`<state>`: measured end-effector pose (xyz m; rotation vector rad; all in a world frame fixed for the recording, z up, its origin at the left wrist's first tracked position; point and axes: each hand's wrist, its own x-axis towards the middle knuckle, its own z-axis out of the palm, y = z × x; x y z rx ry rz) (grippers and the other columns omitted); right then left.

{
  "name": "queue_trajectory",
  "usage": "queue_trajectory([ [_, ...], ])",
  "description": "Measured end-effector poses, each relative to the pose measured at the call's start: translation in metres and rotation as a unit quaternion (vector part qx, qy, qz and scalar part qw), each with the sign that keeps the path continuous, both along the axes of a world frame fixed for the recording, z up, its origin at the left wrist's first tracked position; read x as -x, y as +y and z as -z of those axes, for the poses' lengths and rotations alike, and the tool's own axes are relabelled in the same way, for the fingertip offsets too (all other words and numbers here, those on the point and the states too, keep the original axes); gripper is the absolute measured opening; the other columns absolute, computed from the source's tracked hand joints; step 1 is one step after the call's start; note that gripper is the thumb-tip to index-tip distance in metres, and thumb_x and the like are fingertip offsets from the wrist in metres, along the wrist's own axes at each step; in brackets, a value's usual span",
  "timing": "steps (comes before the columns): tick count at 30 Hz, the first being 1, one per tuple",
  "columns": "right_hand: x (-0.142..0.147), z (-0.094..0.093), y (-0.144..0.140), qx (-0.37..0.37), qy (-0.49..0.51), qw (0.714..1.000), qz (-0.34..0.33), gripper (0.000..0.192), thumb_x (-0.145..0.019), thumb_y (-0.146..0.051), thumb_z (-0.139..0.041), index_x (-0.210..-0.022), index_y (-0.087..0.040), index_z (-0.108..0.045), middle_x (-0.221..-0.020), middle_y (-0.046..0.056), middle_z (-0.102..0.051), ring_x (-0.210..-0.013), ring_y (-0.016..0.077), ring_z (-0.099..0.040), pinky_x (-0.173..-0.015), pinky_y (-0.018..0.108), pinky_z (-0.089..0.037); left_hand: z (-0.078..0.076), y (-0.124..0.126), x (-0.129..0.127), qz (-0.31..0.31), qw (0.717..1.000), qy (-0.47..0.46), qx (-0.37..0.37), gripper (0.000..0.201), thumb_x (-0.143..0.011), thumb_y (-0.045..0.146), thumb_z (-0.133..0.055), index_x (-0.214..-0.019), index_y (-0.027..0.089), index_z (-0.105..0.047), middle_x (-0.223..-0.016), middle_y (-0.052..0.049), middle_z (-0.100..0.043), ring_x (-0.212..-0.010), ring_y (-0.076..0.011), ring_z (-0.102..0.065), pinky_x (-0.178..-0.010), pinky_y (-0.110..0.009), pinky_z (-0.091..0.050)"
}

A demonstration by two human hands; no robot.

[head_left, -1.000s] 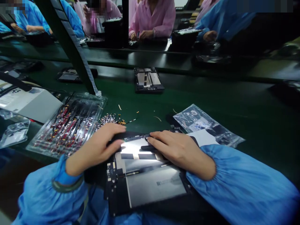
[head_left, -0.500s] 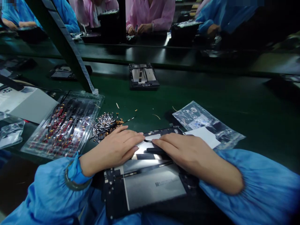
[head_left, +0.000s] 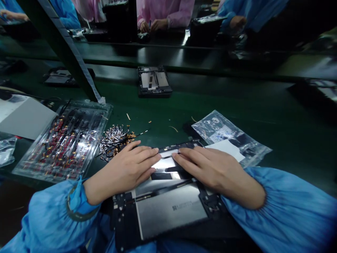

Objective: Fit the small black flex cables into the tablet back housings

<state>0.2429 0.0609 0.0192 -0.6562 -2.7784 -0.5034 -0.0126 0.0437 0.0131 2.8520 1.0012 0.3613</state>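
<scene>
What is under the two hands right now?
Both the left hand and right hand lie flat on the opened tablet. Its silver panel shows between them; parts beneath the palms are covered.

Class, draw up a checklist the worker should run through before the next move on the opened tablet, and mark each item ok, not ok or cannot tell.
1. Left hand flat on the opened tablet: ok.
2. Right hand pressing the tablet's upper part: ok.
3. Tablet lying flat on the green belt: ok.
4. Loose connectors close beside the left hand: ok.
5. Parts tray stocked: ok.
6. Part under the fingertips fully seated: cannot tell.
</scene>
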Motion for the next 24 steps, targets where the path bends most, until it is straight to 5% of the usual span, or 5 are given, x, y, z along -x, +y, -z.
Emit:
queue_trajectory([
  [18, 0.001, -0.006, -0.001, -0.005, -0.016, 1.000, 0.001, 0.029, -0.092, -0.007, -0.038, -0.107, -0.007, -0.063, -0.099, 0.013, -0.068, -0.073, 0.0217, -0.059, -0.054, 0.033, -0.045, 0.000, 0.000, -0.001, -0.009, 1.000, 0.014, 0.004, 0.033, -0.096, 0.025, -0.041, -0.125, 0.017, -0.053, -0.127, -0.008, -0.060, -0.112, -0.0230, -0.056, -0.099, -0.045, -0.041],
  [21, -0.014, -0.005, -0.005, 0.017, 0.044, 0.999, 0.021, 0.025, -0.090, -0.006, -0.043, -0.104, -0.009, -0.064, -0.115, 0.016, -0.064, -0.082, 0.0233, -0.059, -0.063, 0.035, -0.049, -0.001, 0.002, 0.001, -0.017, 0.999, -0.018, 0.035, 0.030, -0.096, 0.026, -0.039, -0.121, 0.021, -0.056, -0.124, -0.007, -0.061, -0.110, -0.0212, -0.058, -0.096, -0.041, -0.044],
  [24, -0.037, -0.002, -0.016, 0.066, 0.178, 0.975, 0.118, 0.024, -0.088, -0.007, -0.047, -0.105, -0.014, -0.063, -0.118, 0.016, -0.061, -0.093, 0.0230, -0.060, -0.074, 0.035, -0.051, -0.001, 0.009, -0.002, -0.084, 0.989, -0.069, 0.095, 0.032, -0.096, 0.034, -0.042, -0.120, 0.018, -0.055, -0.116, -0.008, -0.061, -0.105, -0.0187, -0.059, -0.088, -0.033, -0.049],
])
